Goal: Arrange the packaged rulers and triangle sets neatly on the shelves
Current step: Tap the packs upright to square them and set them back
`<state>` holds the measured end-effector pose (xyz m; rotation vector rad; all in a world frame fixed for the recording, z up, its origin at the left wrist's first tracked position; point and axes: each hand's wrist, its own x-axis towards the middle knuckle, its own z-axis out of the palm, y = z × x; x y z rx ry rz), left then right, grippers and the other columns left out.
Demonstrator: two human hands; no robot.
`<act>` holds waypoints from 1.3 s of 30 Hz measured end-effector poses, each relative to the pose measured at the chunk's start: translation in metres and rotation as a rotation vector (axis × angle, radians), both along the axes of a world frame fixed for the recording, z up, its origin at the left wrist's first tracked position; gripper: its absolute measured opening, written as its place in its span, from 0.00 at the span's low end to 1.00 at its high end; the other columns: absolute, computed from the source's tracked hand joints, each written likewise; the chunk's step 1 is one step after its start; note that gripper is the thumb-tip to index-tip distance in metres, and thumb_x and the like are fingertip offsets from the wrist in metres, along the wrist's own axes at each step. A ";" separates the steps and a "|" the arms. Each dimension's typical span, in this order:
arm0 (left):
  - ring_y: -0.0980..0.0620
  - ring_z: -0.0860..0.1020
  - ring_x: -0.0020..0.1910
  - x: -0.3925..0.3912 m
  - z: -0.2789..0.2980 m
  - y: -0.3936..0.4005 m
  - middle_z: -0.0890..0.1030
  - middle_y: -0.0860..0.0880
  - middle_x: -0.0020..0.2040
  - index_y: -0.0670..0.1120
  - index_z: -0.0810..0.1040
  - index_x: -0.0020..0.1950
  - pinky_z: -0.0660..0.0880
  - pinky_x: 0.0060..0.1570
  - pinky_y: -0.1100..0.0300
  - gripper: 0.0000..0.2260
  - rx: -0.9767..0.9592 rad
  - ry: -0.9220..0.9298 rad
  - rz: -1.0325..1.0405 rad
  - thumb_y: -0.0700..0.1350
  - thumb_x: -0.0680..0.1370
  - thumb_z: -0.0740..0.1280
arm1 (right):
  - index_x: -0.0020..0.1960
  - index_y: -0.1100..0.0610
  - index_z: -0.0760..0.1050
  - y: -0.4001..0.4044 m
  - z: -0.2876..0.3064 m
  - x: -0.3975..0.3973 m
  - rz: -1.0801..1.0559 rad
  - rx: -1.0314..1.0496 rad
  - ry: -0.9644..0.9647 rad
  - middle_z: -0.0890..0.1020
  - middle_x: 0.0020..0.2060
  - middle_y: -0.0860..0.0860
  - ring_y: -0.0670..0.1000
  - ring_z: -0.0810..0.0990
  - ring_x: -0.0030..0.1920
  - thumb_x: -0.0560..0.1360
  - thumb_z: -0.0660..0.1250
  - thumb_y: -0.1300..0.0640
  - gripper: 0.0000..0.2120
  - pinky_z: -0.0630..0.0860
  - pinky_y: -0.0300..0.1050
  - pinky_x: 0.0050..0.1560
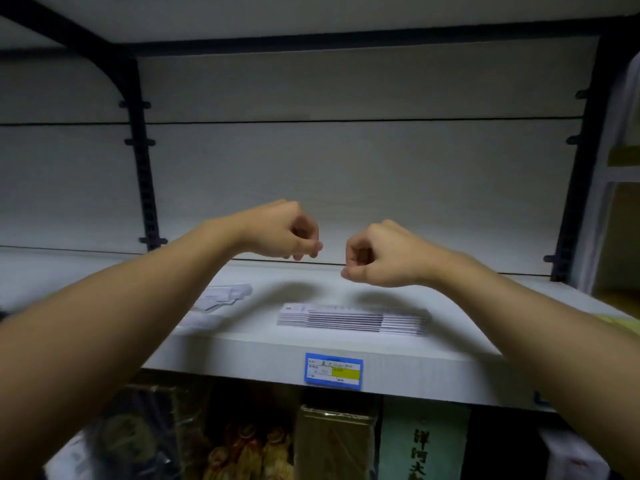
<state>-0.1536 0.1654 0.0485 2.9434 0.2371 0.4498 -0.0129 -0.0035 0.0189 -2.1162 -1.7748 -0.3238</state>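
Observation:
A fanned stack of packaged rulers (353, 319) lies flat near the front edge of the white shelf (263, 351). A clear packet that may be a triangle set (221, 296) lies to its left, partly hidden by my left forearm. My left hand (284, 233) hovers above the shelf with curled fingers and holds nothing. A little to the right, my right hand (377, 254) hangs the same way, fingers curled, empty, above the ruler stack. Neither hand touches the packages.
A blue and yellow price tag (333, 371) sits on the shelf's front edge. Dark uprights (142, 168) (578, 161) frame the bay. Below the shelf stand boxed and bagged goods (332, 441). A yellow item (620, 322) lies at the far right.

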 end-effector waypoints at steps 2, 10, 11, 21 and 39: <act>0.56 0.80 0.32 -0.021 -0.002 0.018 0.83 0.51 0.34 0.48 0.83 0.42 0.76 0.37 0.62 0.08 -0.001 0.023 0.044 0.49 0.78 0.69 | 0.38 0.53 0.79 0.018 -0.003 -0.015 0.032 -0.020 0.017 0.81 0.31 0.46 0.42 0.77 0.33 0.72 0.72 0.50 0.08 0.72 0.37 0.37; 0.57 0.79 0.54 -0.110 0.000 0.096 0.82 0.58 0.54 0.57 0.80 0.58 0.77 0.56 0.59 0.14 -0.066 0.418 0.194 0.56 0.74 0.73 | 0.48 0.49 0.81 0.095 0.001 -0.082 0.048 -0.125 0.019 0.82 0.40 0.44 0.41 0.78 0.41 0.71 0.73 0.41 0.14 0.72 0.37 0.40; 0.58 0.78 0.58 -0.122 -0.001 0.107 0.80 0.59 0.58 0.58 0.78 0.62 0.75 0.60 0.58 0.19 -0.056 0.473 0.214 0.57 0.72 0.75 | 0.50 0.49 0.80 0.106 -0.002 -0.092 0.036 -0.150 0.012 0.82 0.42 0.43 0.42 0.79 0.43 0.70 0.73 0.38 0.17 0.74 0.39 0.43; 0.44 0.61 0.76 -0.157 -0.028 0.182 0.61 0.53 0.78 0.55 0.50 0.80 0.63 0.72 0.44 0.47 -0.021 0.808 0.271 0.54 0.70 0.77 | 0.77 0.46 0.58 0.203 -0.003 -0.172 -0.187 -0.657 0.131 0.65 0.73 0.44 0.51 0.65 0.73 0.60 0.80 0.38 0.52 0.66 0.53 0.74; 0.47 0.78 0.59 -0.163 -0.034 0.199 0.79 0.48 0.60 0.45 0.75 0.67 0.77 0.53 0.57 0.27 -0.096 0.746 0.144 0.49 0.70 0.77 | 0.67 0.52 0.69 0.231 -0.010 -0.186 -0.253 -0.745 0.129 0.75 0.60 0.50 0.52 0.77 0.60 0.68 0.77 0.48 0.31 0.77 0.51 0.64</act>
